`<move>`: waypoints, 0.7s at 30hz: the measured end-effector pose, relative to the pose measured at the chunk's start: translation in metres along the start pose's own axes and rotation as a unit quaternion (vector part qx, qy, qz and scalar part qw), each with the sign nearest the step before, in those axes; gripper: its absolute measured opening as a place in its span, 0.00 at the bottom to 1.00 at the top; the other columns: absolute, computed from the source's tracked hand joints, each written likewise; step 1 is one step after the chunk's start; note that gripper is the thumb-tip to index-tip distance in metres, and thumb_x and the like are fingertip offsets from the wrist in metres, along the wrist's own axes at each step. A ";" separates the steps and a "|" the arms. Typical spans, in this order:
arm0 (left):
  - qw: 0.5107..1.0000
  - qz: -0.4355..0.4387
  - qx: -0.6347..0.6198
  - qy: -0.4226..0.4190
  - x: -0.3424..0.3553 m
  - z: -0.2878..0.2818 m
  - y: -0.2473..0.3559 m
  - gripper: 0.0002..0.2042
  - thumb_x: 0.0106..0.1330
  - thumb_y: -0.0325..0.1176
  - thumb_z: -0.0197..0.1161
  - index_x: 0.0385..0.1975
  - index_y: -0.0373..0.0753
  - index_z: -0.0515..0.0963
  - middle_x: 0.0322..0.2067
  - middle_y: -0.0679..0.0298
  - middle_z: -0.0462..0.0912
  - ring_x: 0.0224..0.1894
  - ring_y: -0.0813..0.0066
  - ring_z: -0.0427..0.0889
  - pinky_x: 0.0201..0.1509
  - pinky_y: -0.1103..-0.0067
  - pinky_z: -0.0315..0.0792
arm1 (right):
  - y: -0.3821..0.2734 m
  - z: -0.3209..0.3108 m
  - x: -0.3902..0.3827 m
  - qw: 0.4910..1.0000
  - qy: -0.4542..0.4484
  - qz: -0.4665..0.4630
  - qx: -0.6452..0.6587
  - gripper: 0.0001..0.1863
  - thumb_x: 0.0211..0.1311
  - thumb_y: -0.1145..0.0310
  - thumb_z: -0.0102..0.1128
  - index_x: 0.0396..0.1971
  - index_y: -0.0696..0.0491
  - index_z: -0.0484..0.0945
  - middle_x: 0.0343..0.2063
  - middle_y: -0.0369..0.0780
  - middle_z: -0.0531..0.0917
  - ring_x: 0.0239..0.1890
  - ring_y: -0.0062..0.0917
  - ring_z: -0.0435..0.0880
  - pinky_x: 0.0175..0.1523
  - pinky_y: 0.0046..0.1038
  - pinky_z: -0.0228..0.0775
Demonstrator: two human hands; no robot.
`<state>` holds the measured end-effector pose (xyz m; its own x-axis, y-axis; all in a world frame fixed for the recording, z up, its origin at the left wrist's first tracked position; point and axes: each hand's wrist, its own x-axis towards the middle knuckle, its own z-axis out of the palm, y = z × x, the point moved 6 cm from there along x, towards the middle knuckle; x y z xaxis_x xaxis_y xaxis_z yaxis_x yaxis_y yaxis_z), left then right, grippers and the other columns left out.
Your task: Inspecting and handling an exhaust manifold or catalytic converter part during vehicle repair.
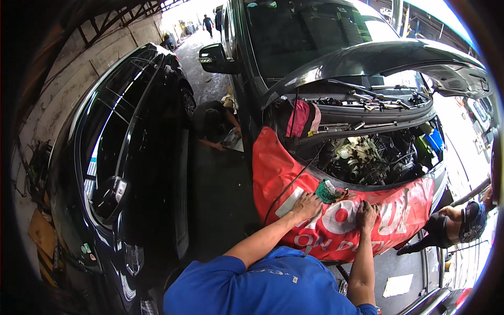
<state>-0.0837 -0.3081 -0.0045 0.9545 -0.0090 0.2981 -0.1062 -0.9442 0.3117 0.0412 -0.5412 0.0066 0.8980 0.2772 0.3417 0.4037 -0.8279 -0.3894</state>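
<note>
My left hand (307,206) rests open on a red printed fender cover (270,173) draped over the front of a dark vehicle, beside a green rag with a small clear item (328,191) on it. My right hand (367,214) lies on the same cover farther right, fingers slightly bent and apart, with nothing visible in it. Above them is the open engine bay (367,157). Wrenches and sockets (375,102) lie along the base of the windshield near a pink cloth (298,118), under the raised hood (394,58).
A black car (121,136) stands close at left. A crouching person (212,121) works low between the vehicles. Another person (464,223) bends at the far right near a long pipe. A distant person (207,23) is up the aisle. A white sheet (397,284) lies on the floor.
</note>
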 end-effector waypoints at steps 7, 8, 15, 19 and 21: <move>1.000 -0.002 -0.008 0.000 0.001 0.003 -0.004 0.14 0.66 0.41 0.53 0.31 0.38 0.80 0.37 0.56 0.81 0.44 0.59 0.79 0.53 0.64 0.67 | -0.002 0.002 0.000 1.000 0.008 -0.022 -0.020 0.16 0.65 0.61 0.50 0.40 0.54 0.83 0.36 0.49 0.85 0.45 0.44 0.78 0.62 0.40 0.58; 1.000 0.008 -0.001 0.002 0.002 0.002 -0.003 0.13 0.66 0.40 0.53 0.30 0.38 0.80 0.36 0.56 0.81 0.44 0.59 0.79 0.53 0.65 0.67 | 0.002 0.006 0.001 1.000 -0.007 -0.011 -0.023 0.16 0.65 0.60 0.50 0.41 0.54 0.83 0.37 0.49 0.84 0.47 0.43 0.77 0.63 0.39 0.57; 1.000 0.000 0.018 0.000 -0.003 0.000 -0.004 0.13 0.67 0.41 0.52 0.32 0.40 0.80 0.35 0.58 0.81 0.43 0.62 0.80 0.53 0.64 0.67 | -0.002 0.010 0.002 0.999 -0.039 -0.005 -0.031 0.16 0.67 0.58 0.49 0.43 0.50 0.82 0.37 0.49 0.84 0.48 0.43 0.76 0.65 0.39 0.55; 1.000 -0.002 0.013 0.004 -0.003 -0.003 -0.002 0.12 0.67 0.41 0.53 0.33 0.41 0.80 0.35 0.59 0.81 0.43 0.62 0.80 0.53 0.64 0.68 | 0.003 0.013 0.002 0.999 -0.034 -0.011 -0.032 0.16 0.67 0.57 0.49 0.42 0.50 0.82 0.36 0.49 0.84 0.48 0.43 0.77 0.66 0.40 0.53; 0.999 -0.015 -0.024 -0.025 -0.003 -0.004 -0.003 0.13 0.67 0.41 0.52 0.35 0.41 0.80 0.36 0.58 0.82 0.45 0.62 0.80 0.54 0.64 0.68 | 0.006 0.014 0.002 0.998 -0.040 -0.014 -0.036 0.17 0.67 0.57 0.49 0.43 0.50 0.82 0.36 0.49 0.84 0.48 0.43 0.77 0.66 0.40 0.52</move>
<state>-0.0876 -0.3041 -0.0031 0.9699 0.0027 0.2435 -0.0884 -0.9277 0.3626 0.0478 -0.5387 -0.0069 0.8989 0.3366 0.2805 0.4179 -0.8510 -0.3179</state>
